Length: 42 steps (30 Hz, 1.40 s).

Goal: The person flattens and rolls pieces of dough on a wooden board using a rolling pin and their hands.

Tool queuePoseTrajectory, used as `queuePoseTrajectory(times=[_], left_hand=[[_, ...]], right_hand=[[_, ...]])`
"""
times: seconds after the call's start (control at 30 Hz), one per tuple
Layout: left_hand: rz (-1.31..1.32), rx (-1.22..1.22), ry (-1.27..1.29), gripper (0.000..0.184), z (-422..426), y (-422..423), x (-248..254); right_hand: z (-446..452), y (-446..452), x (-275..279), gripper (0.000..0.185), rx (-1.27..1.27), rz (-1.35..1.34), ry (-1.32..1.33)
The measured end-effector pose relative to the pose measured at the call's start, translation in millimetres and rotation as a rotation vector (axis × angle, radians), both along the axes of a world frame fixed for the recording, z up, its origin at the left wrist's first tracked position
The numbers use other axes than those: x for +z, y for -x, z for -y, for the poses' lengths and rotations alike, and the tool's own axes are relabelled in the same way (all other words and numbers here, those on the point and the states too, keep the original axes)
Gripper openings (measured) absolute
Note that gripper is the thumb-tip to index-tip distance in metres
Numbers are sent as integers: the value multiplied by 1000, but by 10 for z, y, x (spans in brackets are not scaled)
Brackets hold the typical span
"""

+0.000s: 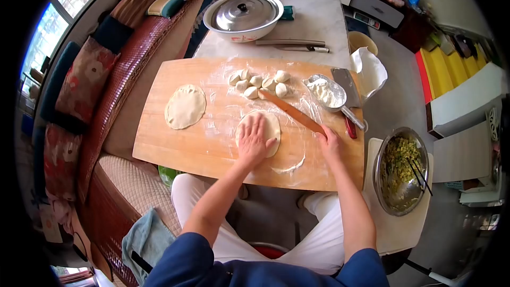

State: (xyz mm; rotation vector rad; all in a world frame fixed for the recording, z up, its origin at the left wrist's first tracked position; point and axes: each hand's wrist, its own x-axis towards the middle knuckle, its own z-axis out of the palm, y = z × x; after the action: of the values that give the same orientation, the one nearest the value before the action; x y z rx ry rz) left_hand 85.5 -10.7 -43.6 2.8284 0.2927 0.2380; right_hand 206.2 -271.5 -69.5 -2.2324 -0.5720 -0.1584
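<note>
My left hand [254, 139] lies flat with its fingers stretched over a round sheet of dough [272, 127] on the wooden board [175, 151]. In my right hand [328, 141] is one end of a rolling pin [295, 112], which slants away to the left. Its far tip reaches the pile of small dough pieces [256, 81]. Left of the sheet lies a round filled flatbread [185, 107] with a crimped edge. A metal scoop of flour [326, 93] rests at the board's right, beside a cleaver [346, 86] with a red handle.
Behind the board, a lidded white basin [243, 16] stands on a pale table [313, 8] near a long dark rod [289, 42]. To my right is a steel bowl of chopped green-and-yellow filling [402, 167] with chopsticks. A couch [125, 64] runs along the left.
</note>
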Motion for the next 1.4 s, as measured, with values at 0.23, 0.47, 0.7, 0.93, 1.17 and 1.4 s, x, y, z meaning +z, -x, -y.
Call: queuePoseTrajectory(times=[0.23, 0.47, 0.7, 0.93, 1.17, 1.4], left_hand=[[26, -315, 188, 70, -596, 292, 286], [-44, -180, 8, 91, -438, 464, 79], [-24, -53, -38, 96, -521, -46, 60], [-85, -114, -14, 91, -307, 430, 109], [168, 275, 161, 76, -19, -241, 15], [-106, -426, -73, 72, -215, 48, 128]], right_hand=[[324, 175, 191, 36, 143, 93, 168], [-102, -15, 323, 41, 206, 240, 383], [-237, -317, 33, 44, 175, 382, 377], [-33, 209, 385, 58, 258, 285, 427], [-30, 82, 343, 33, 42, -220, 50], [397, 294, 286, 33, 23, -113, 3]])
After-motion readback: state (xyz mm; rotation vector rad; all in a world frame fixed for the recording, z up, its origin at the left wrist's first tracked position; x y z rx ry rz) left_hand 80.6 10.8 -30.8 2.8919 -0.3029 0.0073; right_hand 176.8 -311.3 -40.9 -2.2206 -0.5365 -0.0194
